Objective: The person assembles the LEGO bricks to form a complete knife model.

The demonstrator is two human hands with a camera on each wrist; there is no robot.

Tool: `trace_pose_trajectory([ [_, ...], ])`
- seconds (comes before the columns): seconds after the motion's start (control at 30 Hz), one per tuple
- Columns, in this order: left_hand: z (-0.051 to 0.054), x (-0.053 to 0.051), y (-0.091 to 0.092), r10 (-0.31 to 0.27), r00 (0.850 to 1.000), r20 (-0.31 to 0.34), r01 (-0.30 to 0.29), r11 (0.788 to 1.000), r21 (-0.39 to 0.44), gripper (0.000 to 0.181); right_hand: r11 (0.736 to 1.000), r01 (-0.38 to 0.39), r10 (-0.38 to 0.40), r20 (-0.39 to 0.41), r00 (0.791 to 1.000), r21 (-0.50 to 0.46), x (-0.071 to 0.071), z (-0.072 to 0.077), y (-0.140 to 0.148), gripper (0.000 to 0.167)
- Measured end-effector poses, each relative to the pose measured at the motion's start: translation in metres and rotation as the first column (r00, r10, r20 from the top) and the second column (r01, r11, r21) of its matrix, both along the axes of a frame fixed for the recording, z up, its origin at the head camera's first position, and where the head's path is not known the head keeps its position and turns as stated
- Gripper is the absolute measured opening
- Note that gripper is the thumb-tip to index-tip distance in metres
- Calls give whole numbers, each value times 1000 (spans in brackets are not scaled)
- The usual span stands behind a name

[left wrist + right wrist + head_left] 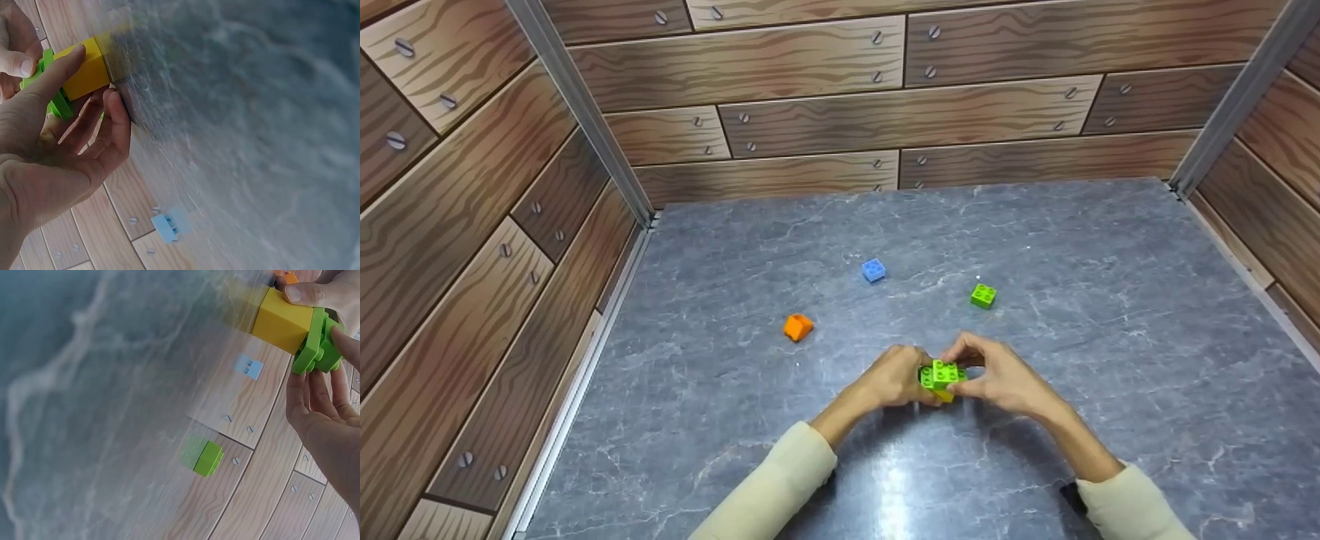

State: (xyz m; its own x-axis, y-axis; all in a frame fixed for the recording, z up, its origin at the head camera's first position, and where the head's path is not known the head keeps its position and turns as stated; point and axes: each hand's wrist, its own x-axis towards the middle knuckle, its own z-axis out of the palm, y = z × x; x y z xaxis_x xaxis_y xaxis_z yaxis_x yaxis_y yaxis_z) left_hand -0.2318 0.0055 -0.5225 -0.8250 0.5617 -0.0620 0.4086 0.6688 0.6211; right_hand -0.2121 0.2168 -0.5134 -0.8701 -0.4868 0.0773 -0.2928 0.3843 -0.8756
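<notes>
Left hand (896, 377) is pinching the yellow block (283, 322), which is standing on the table (735, 262); right hand (1006, 379) is pinching the top green brick (945, 373) (green plate (310, 346) sandwiched between). Orange brick (798, 327), blue brick (874, 270) and loose green brick (983, 296) are lying farther out, well apart.

Hands (331, 428) hold a yellow block (282, 322) with green pieces (329, 353); an orange bit (290, 277), perhaps a brick, shows behind.
</notes>
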Motion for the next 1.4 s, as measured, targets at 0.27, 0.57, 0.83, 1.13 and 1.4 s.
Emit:
trace_pose_trajectory([
  [0.27,1,-1,0,-10,1000,-17,10,1000,-1,28,1000,6,-6,-9,1000,3,0,3,-2,31],
  [0.57,-1,0,1,16,999,39,-17,999,27,27,1000,-5,5,0,1000,-4,2,5,-2,31],
  [0.83,0,0,1,11,1000,20,-11,999,34,26,1000,4,-4,-17,1000,-6,2,3,-4,30],
  [1.13,-3,0,1,-29,999,-27,29,999,28,27,1000,-19,18,-57,998,-23,5,0,-5,28],
  [1.4,-2,-1,1,-27,999,-43,28,999,16,28,1000,-23,23,-109,994,6,8,0,-6,27],
])
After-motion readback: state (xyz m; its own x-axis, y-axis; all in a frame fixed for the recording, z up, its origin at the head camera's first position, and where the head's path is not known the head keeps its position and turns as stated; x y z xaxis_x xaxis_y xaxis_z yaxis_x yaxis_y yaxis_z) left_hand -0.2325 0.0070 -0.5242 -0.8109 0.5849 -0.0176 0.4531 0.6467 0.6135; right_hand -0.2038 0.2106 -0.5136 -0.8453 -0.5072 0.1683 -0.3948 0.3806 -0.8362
